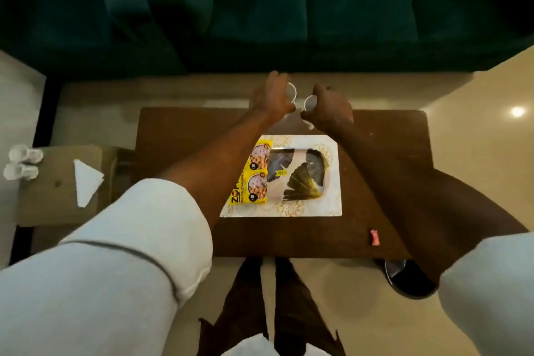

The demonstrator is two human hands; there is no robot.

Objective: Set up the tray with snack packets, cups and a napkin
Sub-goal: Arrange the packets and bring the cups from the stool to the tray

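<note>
Gripping a cup (pixel 291 91) each at upper centre, left hand (pixel 271 97) and right hand (pixel 328 111) should next lower both onto the tray (pixel 333 205).

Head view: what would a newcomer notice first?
Both arms reach out over the brown table: the left hand grips a clear cup, the right hand a second cup. Nearer, the white patterned tray holds bright yellow snack packets at its left edge. A folded napkin lies on the low stand at left.
</note>
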